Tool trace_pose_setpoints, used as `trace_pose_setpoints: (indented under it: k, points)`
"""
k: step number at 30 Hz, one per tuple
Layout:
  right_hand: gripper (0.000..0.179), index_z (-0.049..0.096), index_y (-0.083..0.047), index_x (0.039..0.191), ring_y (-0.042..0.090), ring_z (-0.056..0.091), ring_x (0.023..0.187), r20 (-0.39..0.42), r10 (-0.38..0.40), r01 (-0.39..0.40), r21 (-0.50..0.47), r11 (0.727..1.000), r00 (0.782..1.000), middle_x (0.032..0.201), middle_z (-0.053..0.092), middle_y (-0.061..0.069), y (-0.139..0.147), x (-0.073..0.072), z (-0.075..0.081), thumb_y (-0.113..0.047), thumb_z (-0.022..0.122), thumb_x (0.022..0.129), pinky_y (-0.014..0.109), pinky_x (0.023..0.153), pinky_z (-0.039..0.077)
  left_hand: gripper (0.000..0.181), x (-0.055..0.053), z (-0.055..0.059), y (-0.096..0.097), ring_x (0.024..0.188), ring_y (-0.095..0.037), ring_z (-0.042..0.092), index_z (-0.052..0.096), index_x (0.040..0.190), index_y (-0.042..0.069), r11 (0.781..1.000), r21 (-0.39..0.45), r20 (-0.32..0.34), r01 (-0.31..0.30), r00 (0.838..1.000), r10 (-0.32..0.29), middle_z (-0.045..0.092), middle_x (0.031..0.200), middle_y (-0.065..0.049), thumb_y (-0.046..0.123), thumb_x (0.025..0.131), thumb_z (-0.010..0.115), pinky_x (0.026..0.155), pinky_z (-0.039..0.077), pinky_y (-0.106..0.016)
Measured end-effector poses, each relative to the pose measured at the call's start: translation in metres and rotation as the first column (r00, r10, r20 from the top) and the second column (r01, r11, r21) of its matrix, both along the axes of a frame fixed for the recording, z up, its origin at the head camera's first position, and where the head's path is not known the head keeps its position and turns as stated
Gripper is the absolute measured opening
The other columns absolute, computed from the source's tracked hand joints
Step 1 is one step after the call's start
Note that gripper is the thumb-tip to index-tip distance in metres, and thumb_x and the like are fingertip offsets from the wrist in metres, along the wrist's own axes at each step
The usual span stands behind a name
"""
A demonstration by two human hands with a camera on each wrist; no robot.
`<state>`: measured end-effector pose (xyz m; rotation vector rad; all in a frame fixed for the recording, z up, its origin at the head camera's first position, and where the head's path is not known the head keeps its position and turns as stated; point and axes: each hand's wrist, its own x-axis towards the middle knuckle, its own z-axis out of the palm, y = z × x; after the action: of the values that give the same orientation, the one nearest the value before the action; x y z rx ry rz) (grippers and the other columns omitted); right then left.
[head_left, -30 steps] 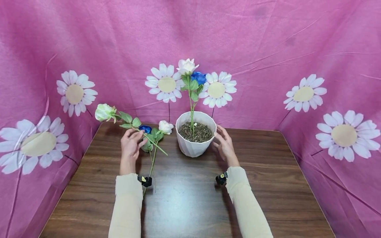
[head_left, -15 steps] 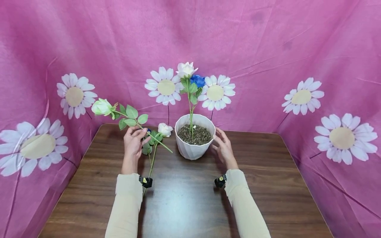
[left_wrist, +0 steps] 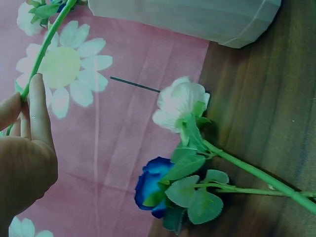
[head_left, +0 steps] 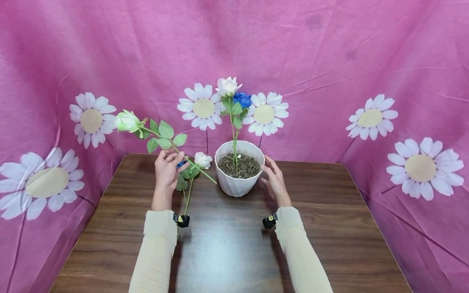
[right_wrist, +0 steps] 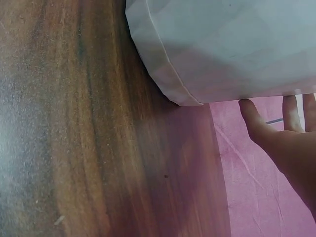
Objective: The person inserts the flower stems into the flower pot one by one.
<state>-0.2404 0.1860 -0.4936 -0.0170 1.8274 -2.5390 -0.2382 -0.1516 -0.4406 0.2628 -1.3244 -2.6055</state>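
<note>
My left hand (head_left: pixel 167 173) pinches the green stem of a pale green-white rose (head_left: pixel 127 121) between thumb and fingers. The rose is tilted, its bloom up at the left and its stem end low, near the pot's left side. A white faceted flowerpot (head_left: pixel 239 185) with dark soil (head_left: pixel 247 167) stands at the back of the table; a white rose (head_left: pixel 228 86) and a blue rose (head_left: pixel 242 99) stand upright in it. Fingers of my right hand (head_left: pixel 275 183) touch the pot's right side without curling round it, as the right wrist view also shows.
On the wooden table (head_left: pixel 227 252) left of the pot lie another white rose (left_wrist: pixel 182 103) and another blue rose (left_wrist: pixel 153 185), stems toward the front. Behind and on both sides hangs a pink cloth (head_left: pixel 311 53) printed with large daisies.
The left hand has lifted the green-white rose slightly and moved it right, bringing its stem end closer to the pot. The right hand keeps its place on the pot.
</note>
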Motion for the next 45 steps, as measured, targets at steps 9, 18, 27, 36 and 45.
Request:
trace_pose_setpoints:
  k: [9,18,27,36,45]
  points:
    - [0.052,0.035,-0.003,0.155,0.032,0.038,0.135,0.024,0.007,-0.006,-0.041,0.999,1.0,0.153,0.033,0.018,0.003,-0.001,-0.006,-0.009,0.049,0.105,0.062,0.109,0.036,0.021,-0.006,0.019,0.012,0.071,-0.017,0.068,0.053,0.103,0.006,0.999,-0.049,-0.07,0.015,0.997,-0.018,0.064,0.076,-0.002,-0.009,0.094,0.065,0.068,0.064,-0.037]
    - [0.052,0.033,0.0,0.155,0.03,0.036,0.136,0.001,0.012,-0.012,-0.083,0.997,1.0,0.154,0.034,0.019,0.001,0.0,-0.005,-0.006,0.047,0.104,0.065,0.111,0.03,0.023,-0.018,0.037,0.025,0.061,-0.012,0.068,0.056,0.098,0.008,0.996,-0.077,-0.098,0.035,0.994,-0.043,0.062,0.076,-0.001,-0.01,0.092,0.068,0.061,0.063,-0.035]
    - [0.052,0.032,0.0,0.155,0.03,0.038,0.135,0.002,-0.002,0.002,-0.099,0.995,1.0,0.153,0.035,0.019,-0.001,0.001,-0.003,-0.005,0.045,0.105,0.067,0.112,0.029,0.02,-0.025,0.044,0.039,0.07,-0.011,0.065,0.057,0.099,0.007,0.987,-0.157,-0.085,0.025,0.996,-0.039,0.06,0.075,0.0,-0.008,0.092,0.068,0.063,0.064,-0.037]
    - [0.053,0.032,0.0,0.155,0.03,0.038,0.133,-0.008,0.023,-0.024,-0.1,0.995,1.0,0.151,0.035,0.019,-0.002,0.001,-0.003,-0.005,0.045,0.104,0.065,0.112,0.03,0.012,-0.032,0.046,0.052,0.077,-0.014,0.064,0.059,0.104,0.001,0.977,-0.212,-0.068,-0.008,0.998,-0.006,0.063,0.078,-0.002,-0.004,0.095,0.066,0.061,0.063,-0.032]
    - [0.053,0.033,0.0,0.155,0.029,0.039,0.133,-0.008,0.015,-0.016,-0.09,0.996,1.0,0.151,0.037,0.017,-0.001,-0.001,-0.005,-0.005,0.046,0.104,0.065,0.111,0.03,0.025,-0.036,0.044,0.067,0.072,-0.016,0.066,0.057,0.116,-0.014,0.95,-0.311,-0.06,-0.003,0.998,-0.016,0.066,0.085,-0.006,-0.004,0.096,0.066,0.065,0.064,-0.031]
